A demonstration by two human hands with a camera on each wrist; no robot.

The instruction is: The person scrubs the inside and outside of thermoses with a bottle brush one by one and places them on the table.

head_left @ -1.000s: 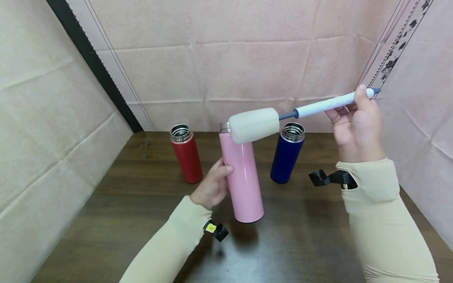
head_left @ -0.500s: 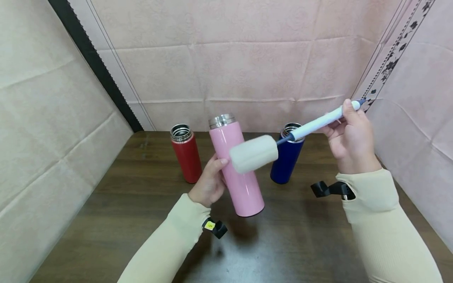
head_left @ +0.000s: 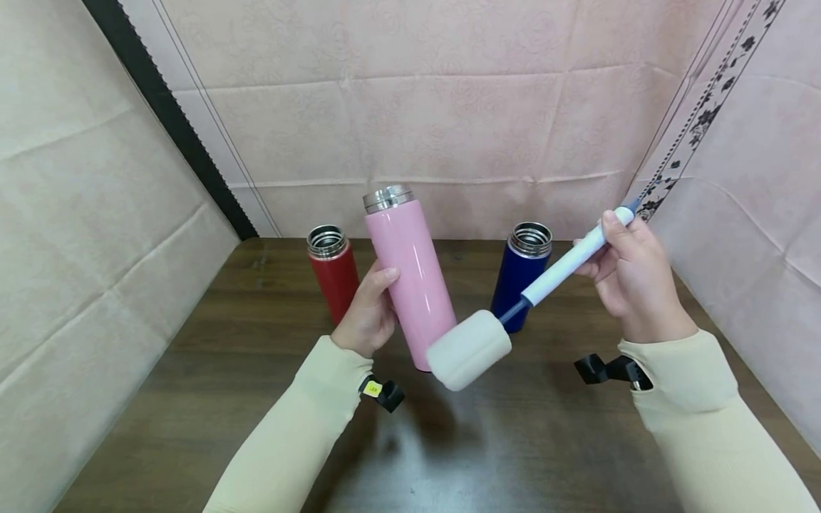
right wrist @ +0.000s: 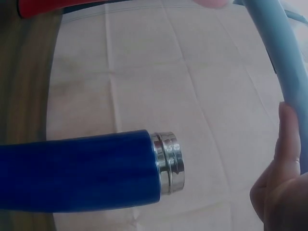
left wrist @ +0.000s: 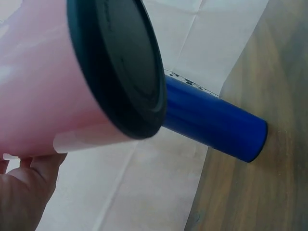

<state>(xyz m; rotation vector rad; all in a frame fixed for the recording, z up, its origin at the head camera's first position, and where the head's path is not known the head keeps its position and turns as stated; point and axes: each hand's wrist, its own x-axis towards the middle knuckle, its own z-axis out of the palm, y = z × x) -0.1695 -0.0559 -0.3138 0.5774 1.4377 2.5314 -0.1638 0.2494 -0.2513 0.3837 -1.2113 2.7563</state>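
Observation:
My left hand (head_left: pixel 368 313) grips a pink vacuum bottle (head_left: pixel 410 263) round its side. The bottle is uncapped and tilted, its steel neck towards the upper left. Its dark base (left wrist: pixel 125 67) is off the table in the left wrist view. My right hand (head_left: pixel 635 281) holds a bottle brush by its light-blue handle (head_left: pixel 571 260), thumb along it. The brush's white sponge head (head_left: pixel 470 349) points down to the left and overlaps the lower end of the pink bottle in the head view; whether they touch, I cannot tell.
An uncapped red bottle (head_left: pixel 335 278) stands upright behind my left hand. To the right stands a blue bottle (head_left: pixel 518 274), also uncapped, partly behind the brush. Pale cloth (head_left: pixel 449 128) hangs behind and at both sides of the dark wooden table (head_left: pixel 269 399).
The pink bottle has risen and tilted further, its neck moving up and left. The brush's sponge head has swung down from beside the bottle's mouth to its lower end; my right hand has lowered.

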